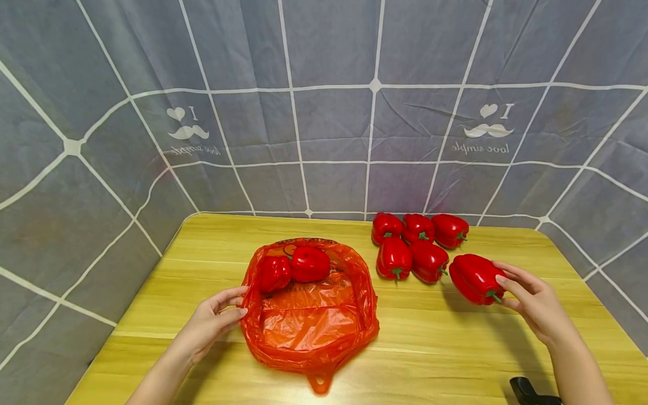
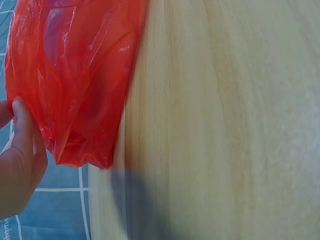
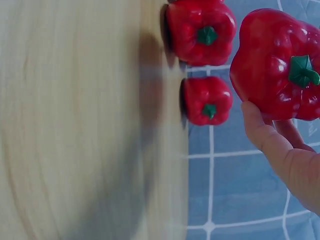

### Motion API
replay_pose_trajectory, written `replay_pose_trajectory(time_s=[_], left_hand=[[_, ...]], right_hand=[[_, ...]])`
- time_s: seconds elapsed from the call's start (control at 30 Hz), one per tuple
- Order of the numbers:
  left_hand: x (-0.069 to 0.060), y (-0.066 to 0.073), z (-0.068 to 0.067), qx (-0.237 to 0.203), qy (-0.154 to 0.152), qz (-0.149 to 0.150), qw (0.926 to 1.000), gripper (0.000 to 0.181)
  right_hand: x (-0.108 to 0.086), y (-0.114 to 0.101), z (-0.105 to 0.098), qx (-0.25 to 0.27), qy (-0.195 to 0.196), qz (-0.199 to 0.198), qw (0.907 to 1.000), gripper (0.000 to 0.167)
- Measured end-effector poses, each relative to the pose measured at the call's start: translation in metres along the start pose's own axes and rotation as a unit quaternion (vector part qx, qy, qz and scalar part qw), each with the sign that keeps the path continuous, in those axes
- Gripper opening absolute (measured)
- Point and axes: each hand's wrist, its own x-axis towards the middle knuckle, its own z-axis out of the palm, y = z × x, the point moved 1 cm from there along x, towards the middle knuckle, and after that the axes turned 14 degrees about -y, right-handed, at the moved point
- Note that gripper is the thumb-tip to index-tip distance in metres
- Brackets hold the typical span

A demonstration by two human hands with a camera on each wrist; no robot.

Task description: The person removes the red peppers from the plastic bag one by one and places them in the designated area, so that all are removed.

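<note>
A red plastic bag (image 1: 311, 320) stands on the table with its mouth spread wide, and two red bell peppers (image 1: 310, 264) lie inside at its back left. At the bag's left rim my left hand (image 1: 215, 318) pinches the film between thumb and fingers; the left wrist view shows the hand (image 2: 22, 155) against the bag's side (image 2: 85, 75). Raised above the table on the right, a red bell pepper (image 1: 473, 278) with a green stem is gripped by my right hand (image 1: 534, 304). In the right wrist view the held pepper (image 3: 280, 65) rests in the fingers.
Several more red bell peppers (image 1: 395, 259) sit in two rows behind and right of the bag. A black object (image 1: 529, 391) lies at the front right edge. Behind the wooden table (image 1: 430, 349) hangs a grey cloth (image 1: 334, 129) with white lines.
</note>
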Motion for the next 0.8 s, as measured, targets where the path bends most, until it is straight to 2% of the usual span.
replay_pose_trajectory(time_s=[0.33, 0.63, 0.8], left_hand=[[0.0, 0.0, 0.0, -0.002, 0.002, 0.0, 1.0, 0.055], [-0.001, 0.0, 0.0, -0.002, 0.003, -0.005, 1.0, 0.055], [-0.001, 0.0, 0.001, -0.003, 0.004, -0.003, 1.0, 0.055]], right_hand=[[-0.002, 0.012, -0.01, 0.017, 0.037, 0.033, 0.9986, 0.036], [0.0, 0.027, -0.019, -0.004, 0.065, 0.078, 0.9949, 0.031], [0.004, 0.033, -0.022, 0.002, 0.078, 0.091, 0.9928, 0.029]])
